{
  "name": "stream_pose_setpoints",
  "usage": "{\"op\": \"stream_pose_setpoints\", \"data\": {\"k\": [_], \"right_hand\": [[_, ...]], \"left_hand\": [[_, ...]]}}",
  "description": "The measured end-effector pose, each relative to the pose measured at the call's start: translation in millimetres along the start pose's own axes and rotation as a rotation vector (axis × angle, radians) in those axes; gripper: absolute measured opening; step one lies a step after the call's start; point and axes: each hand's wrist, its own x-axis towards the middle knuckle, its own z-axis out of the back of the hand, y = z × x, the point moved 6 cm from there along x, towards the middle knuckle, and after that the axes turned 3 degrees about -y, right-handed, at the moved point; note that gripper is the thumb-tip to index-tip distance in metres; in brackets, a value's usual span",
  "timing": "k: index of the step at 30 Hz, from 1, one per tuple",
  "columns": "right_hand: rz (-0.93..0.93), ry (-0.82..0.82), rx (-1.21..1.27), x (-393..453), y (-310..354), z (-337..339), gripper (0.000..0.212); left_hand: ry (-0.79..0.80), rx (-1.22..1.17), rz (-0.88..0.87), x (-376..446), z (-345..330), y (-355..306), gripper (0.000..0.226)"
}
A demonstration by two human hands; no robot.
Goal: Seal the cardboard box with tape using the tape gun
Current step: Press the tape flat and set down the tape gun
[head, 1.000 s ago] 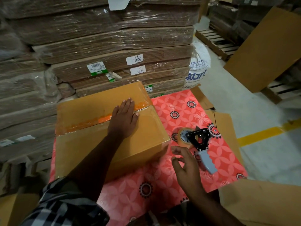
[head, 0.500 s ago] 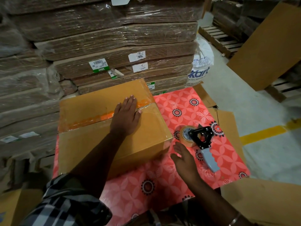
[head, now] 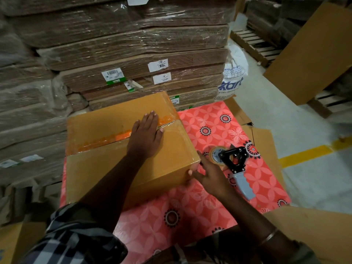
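A closed cardboard box [head: 99, 168] lies on the pink flowered table [head: 190, 221]. An orange strip and clear tape run along its top seam. My left hand [head: 145, 137] lies flat on the box top, fingers straight over the seam. My right hand [head: 208, 175] touches the box's near right corner, fingers spread against its side. The tape gun [head: 236, 168], black frame, grey handle, clear tape roll, lies on the table just right of my right hand, held by nobody.
Shrink-wrapped stacks of flat cardboard [head: 133, 54] rise right behind the table. Loose cardboard sheets [head: 312, 52] lean at the right, with wooden pallets [head: 253, 44] behind. A white printed sack [head: 233, 80] stands on the grey floor. A yellow line [head: 304, 155] crosses the floor.
My right hand moved left from beside the tape gun to the box's near right corner. My left hand stayed flat on the box top.
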Motion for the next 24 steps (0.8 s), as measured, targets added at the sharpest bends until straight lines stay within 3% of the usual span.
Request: {"op": "stream_pose_setpoints", "data": {"k": [3,7,14,20,24], "right_hand": [[-0.044,-0.044,-0.063,-4,-9,8,0.094],[0.079,-0.205,-0.012,-31,20,8,0.080],[0.011,-0.166,0.215,-14,15,-12,0.084],[0.147,-0.118,0.039,7,1,2,0.067],[0.120,-0.092,-0.199,16,-7,-3,0.050]], "left_hand": [[-0.001,0.002,0.000,0,0,0,0.066],[-0.003,0.003,-0.001,0,0,2,0.067],[-0.004,0.000,0.001,0,0,0,0.067],[0.007,0.011,-0.001,1,-1,1,0.067],[0.006,0.009,-0.004,1,-1,2,0.067]]}}
